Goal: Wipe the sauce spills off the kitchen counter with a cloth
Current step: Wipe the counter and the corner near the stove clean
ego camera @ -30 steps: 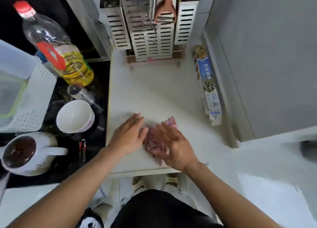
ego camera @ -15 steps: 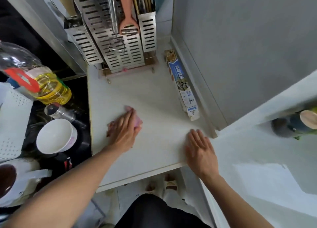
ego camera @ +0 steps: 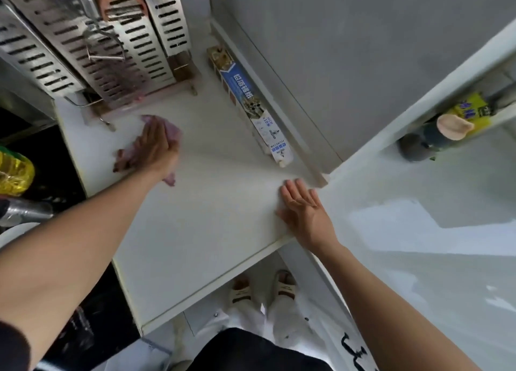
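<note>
Oil in a clear bottle (ego camera: 12, 172) glints at the far left edge, beside the dark hob, and next to it begins the white counter (ego camera: 212, 231) where the work is going on. The left hand (ego camera: 156, 147) lies flat with straight fingers on the pink cloth (ego camera: 171, 132), pressing it to the counter just in front of the perforated steel utensil rack (ego camera: 92, 44). Half a second ago the same hand and cloth sat nearer the front edge, and a second ago both hands were bunched on the cloth mid-counter, so the stroke has carried the cloth away from the body toward the back left. No sauce mark is visible on the swept surface, which suggests the wiping is well along, though blur makes small stains hard to rule out. Further right, a long blue-and-white box (ego camera: 251, 105) lies along the wall, apart from the cloth. The right hand (ego camera: 303, 206) rests open, palm down, near the front right corner of the counter, holding nothing and likely bracing. A dark bottle (ego camera: 435, 136) stands on the adjoining surface at far right.
</note>
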Demonstrator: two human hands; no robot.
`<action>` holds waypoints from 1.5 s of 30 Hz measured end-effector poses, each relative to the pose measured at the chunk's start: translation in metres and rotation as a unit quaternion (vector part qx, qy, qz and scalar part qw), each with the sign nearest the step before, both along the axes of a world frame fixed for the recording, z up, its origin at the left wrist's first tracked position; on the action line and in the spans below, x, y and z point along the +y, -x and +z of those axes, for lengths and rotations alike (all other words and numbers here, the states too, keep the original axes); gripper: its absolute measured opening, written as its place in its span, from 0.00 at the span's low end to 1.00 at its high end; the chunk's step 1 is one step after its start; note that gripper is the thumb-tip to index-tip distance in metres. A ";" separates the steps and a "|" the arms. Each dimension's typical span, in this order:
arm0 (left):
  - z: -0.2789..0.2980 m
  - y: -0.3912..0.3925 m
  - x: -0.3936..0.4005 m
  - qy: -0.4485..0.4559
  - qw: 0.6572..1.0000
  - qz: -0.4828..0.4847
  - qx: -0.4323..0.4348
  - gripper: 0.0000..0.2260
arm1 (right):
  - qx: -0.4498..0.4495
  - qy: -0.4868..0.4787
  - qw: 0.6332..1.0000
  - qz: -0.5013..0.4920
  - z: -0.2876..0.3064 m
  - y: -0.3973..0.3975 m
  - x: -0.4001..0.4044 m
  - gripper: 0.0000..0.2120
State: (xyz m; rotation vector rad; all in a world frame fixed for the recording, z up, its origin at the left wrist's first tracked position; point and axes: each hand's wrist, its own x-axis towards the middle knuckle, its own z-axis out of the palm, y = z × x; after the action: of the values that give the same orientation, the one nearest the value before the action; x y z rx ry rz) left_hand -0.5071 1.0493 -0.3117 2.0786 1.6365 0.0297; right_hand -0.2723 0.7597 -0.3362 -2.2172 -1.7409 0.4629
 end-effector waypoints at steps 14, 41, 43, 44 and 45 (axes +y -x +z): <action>-0.015 -0.010 -0.105 -0.096 0.964 -0.247 -0.007 0.30 | -0.004 0.076 0.991 -0.106 0.035 -0.032 -0.120 0.19; 0.018 -0.267 -0.492 -0.089 0.776 -0.618 0.094 0.34 | 0.089 0.039 0.908 -0.408 0.035 -0.070 -0.457 0.21; 0.020 -0.273 -0.463 -0.124 0.815 -0.556 0.104 0.29 | 0.093 0.036 0.900 -0.425 0.033 -0.069 -0.452 0.20; 0.019 -0.278 -0.444 -0.126 0.840 -0.517 0.108 0.26 | 0.095 0.036 0.893 -0.438 0.033 -0.068 -0.449 0.20; 0.021 -0.282 -0.426 -0.133 0.860 -0.480 0.111 0.25 | 0.097 0.036 0.887 -0.450 0.033 -0.067 -0.446 0.20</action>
State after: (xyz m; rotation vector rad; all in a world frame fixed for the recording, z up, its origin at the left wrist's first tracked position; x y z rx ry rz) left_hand -0.2253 0.6233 -0.2906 2.9769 0.5348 -0.3461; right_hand -0.2055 0.3138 -0.3029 -2.5937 -0.4688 0.4802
